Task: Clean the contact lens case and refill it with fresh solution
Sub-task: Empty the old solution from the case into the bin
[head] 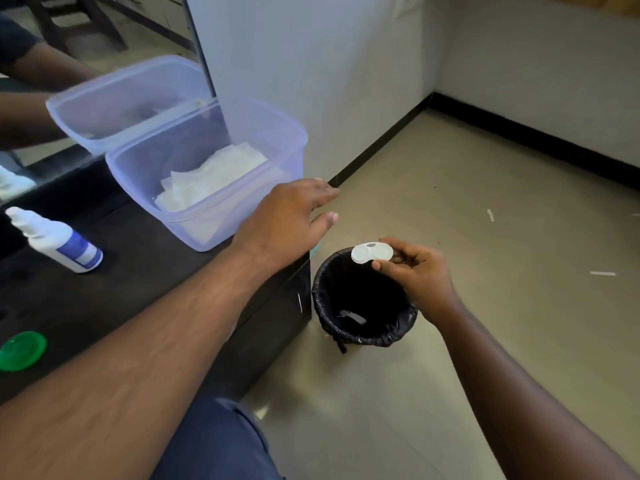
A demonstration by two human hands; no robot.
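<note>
Right hand (412, 271) pinches case (371, 252) by its right end over bin (363, 299), long axis left-right. Left hand (287, 216), fingers straight and empty, hovers at bench (138, 271) edge, nearer tissue tub (194, 188); bottle (55, 240) far left.

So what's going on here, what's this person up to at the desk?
A person holds a white contact lens case in the right hand, over a black-lined waste bin on the floor. The left hand is open, reaching near a clear plastic tub of white tissues. A solution bottle and a green cap sit on the dark desk.
</note>
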